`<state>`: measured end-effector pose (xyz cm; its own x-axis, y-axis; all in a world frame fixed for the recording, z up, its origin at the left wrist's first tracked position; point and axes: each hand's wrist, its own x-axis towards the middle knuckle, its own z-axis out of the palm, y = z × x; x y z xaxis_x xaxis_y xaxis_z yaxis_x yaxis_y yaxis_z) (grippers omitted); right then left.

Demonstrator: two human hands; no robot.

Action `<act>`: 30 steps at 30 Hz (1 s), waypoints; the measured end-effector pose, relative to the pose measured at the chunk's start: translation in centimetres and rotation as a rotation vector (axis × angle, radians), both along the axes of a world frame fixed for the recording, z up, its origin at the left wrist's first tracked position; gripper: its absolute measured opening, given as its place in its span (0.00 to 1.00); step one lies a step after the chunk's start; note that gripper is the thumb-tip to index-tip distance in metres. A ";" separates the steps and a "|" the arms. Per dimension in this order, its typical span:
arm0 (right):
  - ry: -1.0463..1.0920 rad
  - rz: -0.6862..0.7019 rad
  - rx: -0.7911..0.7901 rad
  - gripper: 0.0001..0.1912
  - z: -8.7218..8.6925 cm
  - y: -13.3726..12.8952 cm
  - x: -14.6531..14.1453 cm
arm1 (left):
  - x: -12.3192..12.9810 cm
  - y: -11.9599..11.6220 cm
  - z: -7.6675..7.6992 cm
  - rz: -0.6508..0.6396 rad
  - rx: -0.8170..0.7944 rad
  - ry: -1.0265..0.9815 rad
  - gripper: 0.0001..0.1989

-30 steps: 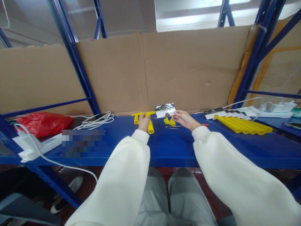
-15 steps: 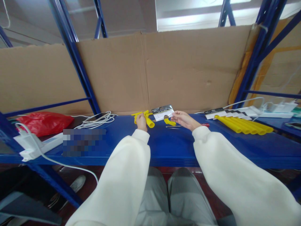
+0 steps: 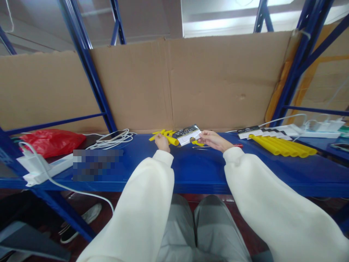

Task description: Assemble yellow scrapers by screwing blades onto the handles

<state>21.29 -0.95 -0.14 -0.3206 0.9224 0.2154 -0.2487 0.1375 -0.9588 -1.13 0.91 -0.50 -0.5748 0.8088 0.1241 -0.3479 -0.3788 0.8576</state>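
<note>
My left hand (image 3: 163, 142) is closed at the left of the work area, fingers pinched at a yellow tube (image 3: 173, 141) whose wide end sticks out to its right; the grip itself is partly hidden. Around its fingertips lie several small yellow pieces (image 3: 163, 132). With thumb and fingers my right hand (image 3: 214, 140) grips the right edge of a black-and-white printed card (image 3: 188, 135), which has a notch in its lower edge. Beneath the card and that hand are a curved yellow piece (image 3: 198, 144) and a slim tool with a red handle (image 3: 239, 145).
On the right, several yellow tubes (image 3: 283, 145) lie in a row with printed cards (image 3: 249, 131) at their far ends. A red plastic bag (image 3: 53, 142), coiled white cable (image 3: 117, 138) and power strip (image 3: 58, 163) are at the left. Cardboard (image 3: 218, 80) stands behind the blue shelf (image 3: 201, 174).
The card has tilted and shifted slightly lower, covering more of the curved yellow piece. My left hand has turned and moved slightly left, and the tube beside it lies flatter.
</note>
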 end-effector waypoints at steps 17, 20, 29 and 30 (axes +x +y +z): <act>-0.030 0.083 -0.005 0.12 -0.1 -0.9 -1.1 | 0.9 -1.2 0.7 0.010 -0.053 -0.049 0.06; -0.019 0.096 -0.011 0.13 -0.1 -0.9 -1.2 | 1.1 -1.2 0.7 -0.065 -0.024 -0.058 0.09; -0.004 0.071 -0.016 0.13 0.0 -1.0 -1.4 | 1.4 -1.4 0.4 -0.258 -0.029 -0.024 0.12; -0.002 0.058 -0.015 0.13 0.0 -1.0 -1.4 | 1.5 -1.4 0.4 -0.284 -0.032 -0.010 0.11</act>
